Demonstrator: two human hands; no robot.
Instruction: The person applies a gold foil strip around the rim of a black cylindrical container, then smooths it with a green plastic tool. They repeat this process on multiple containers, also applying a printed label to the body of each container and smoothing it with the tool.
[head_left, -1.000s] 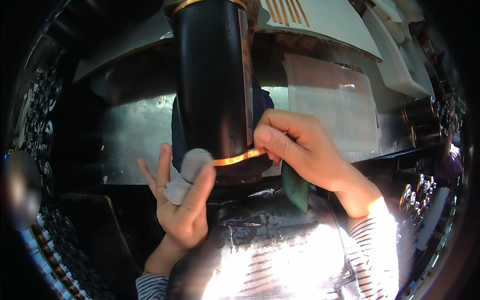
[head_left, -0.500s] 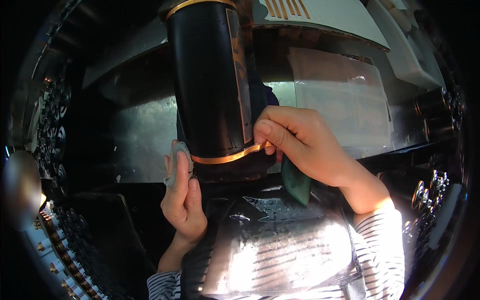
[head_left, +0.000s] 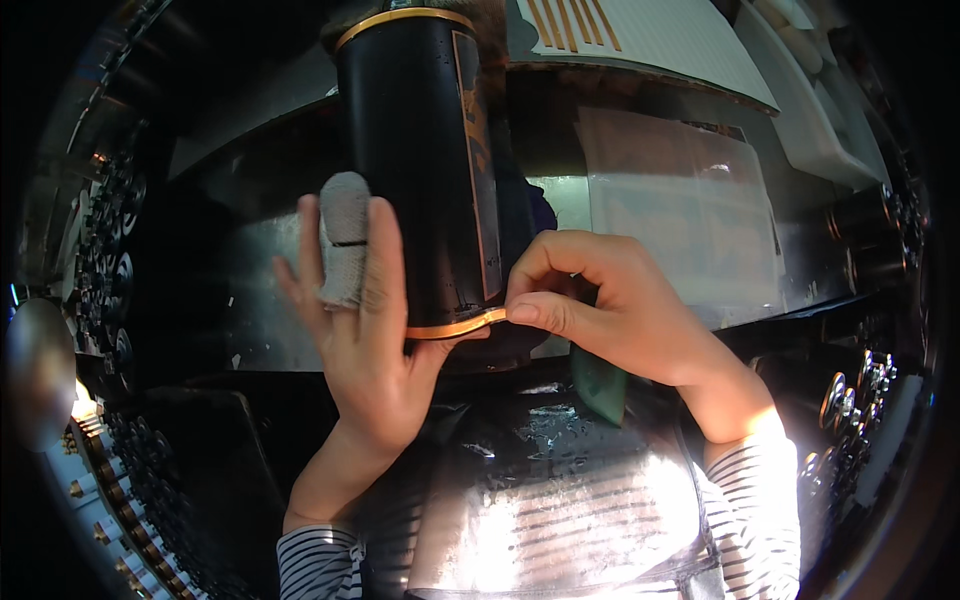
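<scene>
A black cylinder (head_left: pixel 415 170) lies lengthwise in front of me, with a gold band at its far end and a patterned panel on its right side. Around its near rim runs a thin gold strip (head_left: pixel 455 327). The strip's right end is pinched between thumb and forefinger of my right hand (head_left: pixel 610 310). My left hand (head_left: pixel 375 385) rests against the cylinder's left side, fingers stretched and spread, its thumb reaching under the near rim. A grey fabric finger cover (head_left: pixel 345 225) wraps one left finger. The underside of the cylinder is hidden.
A green, pointed flat piece (head_left: pixel 600 385) hangs below my right hand. Translucent sheets (head_left: pixel 680 200) lie to the right. Several gold strips (head_left: pixel 572 25) rest on a white ribbed board (head_left: pixel 680 45) behind, beside a white tray (head_left: pixel 850 165). Small round parts crowd both sides.
My left hand has moved up and turned, its fingers now stretched along the cylinder's left side. My right hand has shifted slightly down, still pinching the strip.
</scene>
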